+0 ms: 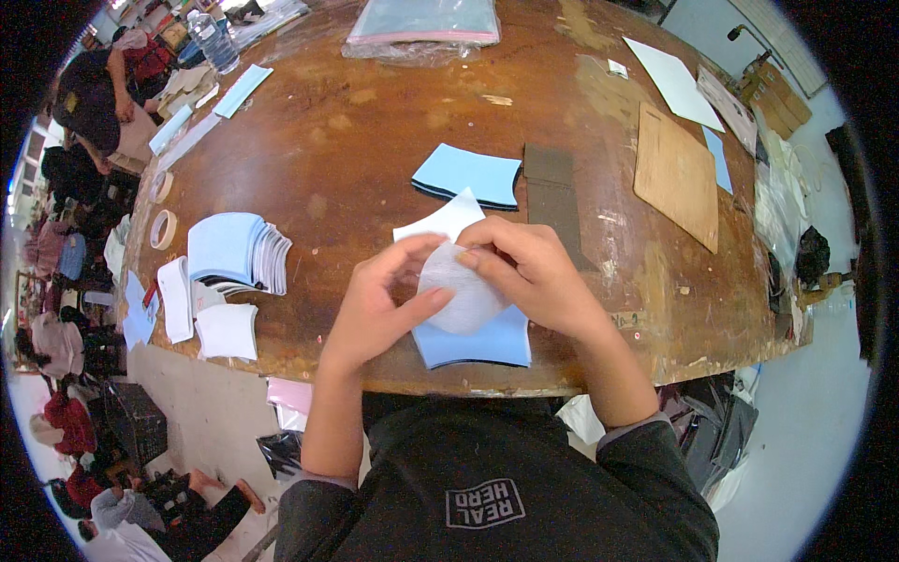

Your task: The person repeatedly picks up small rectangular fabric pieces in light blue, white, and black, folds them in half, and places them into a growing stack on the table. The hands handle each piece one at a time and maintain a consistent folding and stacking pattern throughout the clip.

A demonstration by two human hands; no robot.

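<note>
My left hand [393, 300] and my right hand [524, 272] meet at the middle front of the table, both holding a translucent white sheet [461, 304], its corner pinched by my right thumb and finger. My left thumb lies on its face, with the fingers curled behind it. Beneath my hands lies a light blue curved piece [473, 348] with a dark layer under its edge. Just beyond, a white piece [435, 217] lies partly hidden by my hands, below a light blue stack [465, 171] with dark edges.
Brown wooden table [337, 131]; stacked cut pieces [225, 248] and tape rolls [163, 229] at left; dark grey strip [552, 215], wooden board [674, 173] and white sheet [670, 80] at right; bagged sheets [421, 23] and bottle [213, 42] at back. Co-workers [103, 103] along the left side.
</note>
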